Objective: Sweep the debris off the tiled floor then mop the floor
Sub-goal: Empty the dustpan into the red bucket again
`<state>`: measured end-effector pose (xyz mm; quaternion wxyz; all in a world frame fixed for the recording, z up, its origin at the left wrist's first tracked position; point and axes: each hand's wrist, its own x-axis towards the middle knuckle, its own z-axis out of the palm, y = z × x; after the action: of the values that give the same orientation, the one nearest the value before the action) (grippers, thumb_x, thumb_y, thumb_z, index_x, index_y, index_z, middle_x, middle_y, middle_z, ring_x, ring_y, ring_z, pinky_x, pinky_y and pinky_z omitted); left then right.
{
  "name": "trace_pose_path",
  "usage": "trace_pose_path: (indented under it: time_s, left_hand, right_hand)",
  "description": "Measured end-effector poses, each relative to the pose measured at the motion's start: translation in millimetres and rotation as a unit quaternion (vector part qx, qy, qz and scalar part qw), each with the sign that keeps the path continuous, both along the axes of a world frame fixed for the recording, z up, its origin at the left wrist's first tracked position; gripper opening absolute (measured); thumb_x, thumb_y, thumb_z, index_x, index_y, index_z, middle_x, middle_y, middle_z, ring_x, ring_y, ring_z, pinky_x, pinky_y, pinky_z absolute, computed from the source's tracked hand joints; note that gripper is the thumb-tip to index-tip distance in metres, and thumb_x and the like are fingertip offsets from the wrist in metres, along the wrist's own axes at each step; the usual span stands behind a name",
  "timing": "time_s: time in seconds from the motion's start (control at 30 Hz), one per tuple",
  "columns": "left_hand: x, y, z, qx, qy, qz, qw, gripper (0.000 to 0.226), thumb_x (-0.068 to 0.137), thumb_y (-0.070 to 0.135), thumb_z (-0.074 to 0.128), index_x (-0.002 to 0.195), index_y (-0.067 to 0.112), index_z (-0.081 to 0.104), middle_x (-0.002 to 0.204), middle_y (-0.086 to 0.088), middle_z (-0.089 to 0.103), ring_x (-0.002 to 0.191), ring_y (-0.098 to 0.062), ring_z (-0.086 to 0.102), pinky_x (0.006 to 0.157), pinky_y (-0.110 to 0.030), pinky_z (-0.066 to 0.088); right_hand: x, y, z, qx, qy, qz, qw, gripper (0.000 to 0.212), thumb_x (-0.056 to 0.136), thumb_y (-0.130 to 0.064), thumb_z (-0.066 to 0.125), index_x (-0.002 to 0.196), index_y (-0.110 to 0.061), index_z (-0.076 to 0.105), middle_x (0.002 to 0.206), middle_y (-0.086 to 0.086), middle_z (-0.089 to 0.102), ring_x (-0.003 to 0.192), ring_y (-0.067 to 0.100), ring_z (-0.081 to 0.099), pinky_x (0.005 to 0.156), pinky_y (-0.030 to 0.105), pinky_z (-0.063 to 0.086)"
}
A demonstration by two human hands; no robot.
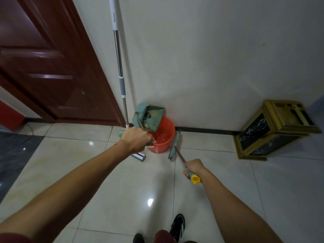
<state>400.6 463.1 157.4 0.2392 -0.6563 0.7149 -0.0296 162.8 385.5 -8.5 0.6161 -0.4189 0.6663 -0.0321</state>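
My left hand (135, 138) grips the handle of a green dustpan (150, 115), tipped over an orange bucket (162, 139) against the wall. Yellowish debris lies in the pan and in the bucket. My right hand (192, 168) holds the broom handle near its yellow end cap (195, 179). The red shaft runs up to the green broom head (175, 146), which rests on the floor right of the bucket. A mop (120, 71) with a silver and white pole leans in the corner by the door, its flat head (139, 156) on the tiles.
A dark red wooden door (52, 67) stands at the left. At the right, by the wall, sits a gold and black marble bin (270, 132). Glossy white tiles (122, 190) cover the floor, with a dark tile area (14, 155) at far left. My shoe (178, 225) shows at the bottom.
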Motion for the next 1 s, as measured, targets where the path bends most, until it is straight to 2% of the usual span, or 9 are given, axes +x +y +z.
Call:
trace_pose_path:
  time_s: [0.07, 0.17, 0.37, 0.5, 0.6, 0.8, 1.0]
  left_hand:
    - [-13, 0, -5, 0.033, -0.018, -0.045, 0.998, 0.018, 0.099, 0.014, 0.053, 0.112, 0.015, 0.066, 0.095, -0.004, 0.071, 0.088, -0.028, 0.071, 0.062, -0.035, 0.048]
    - [-31, 1, -15, 0.074, -0.033, -0.090, 0.993, 0.019, 0.100, 0.013, 0.054, 0.115, 0.012, 0.066, 0.102, -0.006, 0.071, 0.093, -0.029, 0.070, 0.062, -0.034, 0.042]
    - [-43, -3, -28, 0.086, -0.033, -0.107, 0.990, 0.022, 0.100, 0.016, 0.056, 0.119, 0.009, 0.066, 0.107, -0.010, 0.070, 0.100, -0.034, 0.068, 0.071, -0.038, 0.051]
    - [-41, -7, -25, 0.074, -0.035, -0.107, 0.991, 0.018, 0.098, 0.012, 0.058, 0.112, 0.009, 0.068, 0.102, -0.009, 0.071, 0.094, -0.032, 0.070, 0.065, -0.036, 0.047]
    - [-37, -9, -19, 0.076, -0.044, -0.104, 0.991, 0.016, 0.096, 0.007, 0.056, 0.107, 0.009, 0.068, 0.099, -0.009, 0.071, 0.091, -0.032, 0.070, 0.064, -0.037, 0.048]
    - [-40, 0, -20, 0.075, -0.065, -0.133, 0.986, 0.019, 0.097, 0.005, 0.052, 0.106, 0.008, 0.068, 0.101, -0.011, 0.073, 0.092, -0.034, 0.071, 0.068, -0.039, 0.052]
    - [-48, 32, -43, 0.088, -0.050, -0.179, 0.979, 0.019, 0.101, 0.017, 0.056, 0.111, 0.014, 0.072, 0.099, -0.006, 0.074, 0.090, -0.031, 0.070, 0.062, -0.033, 0.045]
  right_hand:
    - [-1, -2, -2, 0.005, -0.003, 0.003, 1.000, 0.012, 0.095, 0.001, 0.053, 0.106, 0.006, 0.051, 0.090, 0.028, 0.061, 0.050, 0.023, 0.059, 0.039, 0.024, 0.046]
    - [-4, -5, -8, 0.016, -0.009, 0.008, 1.000, 0.019, 0.094, 0.001, 0.054, 0.111, 0.007, 0.050, 0.096, 0.030, 0.061, 0.049, 0.023, 0.060, 0.040, 0.024, 0.046]
    - [-14, -9, -12, 0.036, -0.013, 0.009, 0.999, 0.026, 0.094, -0.001, 0.057, 0.116, 0.009, 0.048, 0.095, 0.030, 0.060, 0.051, 0.024, 0.060, 0.041, 0.024, 0.045]
    - [-18, -9, -12, 0.032, -0.009, 0.008, 0.999, 0.029, 0.095, -0.002, 0.056, 0.120, 0.011, 0.048, 0.090, 0.029, 0.061, 0.045, 0.023, 0.060, 0.039, 0.024, 0.045]
    - [-19, -7, -8, 0.025, -0.010, 0.001, 1.000, 0.024, 0.096, 0.000, 0.054, 0.117, 0.010, 0.048, 0.083, 0.027, 0.060, 0.044, 0.022, 0.060, 0.038, 0.024, 0.045]
    - [-15, 6, -6, -0.004, -0.015, -0.020, 1.000, 0.021, 0.093, 0.002, 0.054, 0.112, 0.011, 0.050, 0.095, 0.032, 0.059, 0.036, 0.023, 0.055, 0.039, 0.025, 0.044]
    - [-16, 30, -3, -0.004, -0.009, -0.030, 0.999, 0.024, 0.095, 0.001, 0.052, 0.116, 0.012, 0.052, 0.092, 0.030, 0.062, 0.040, 0.022, 0.057, 0.041, 0.026, 0.046]
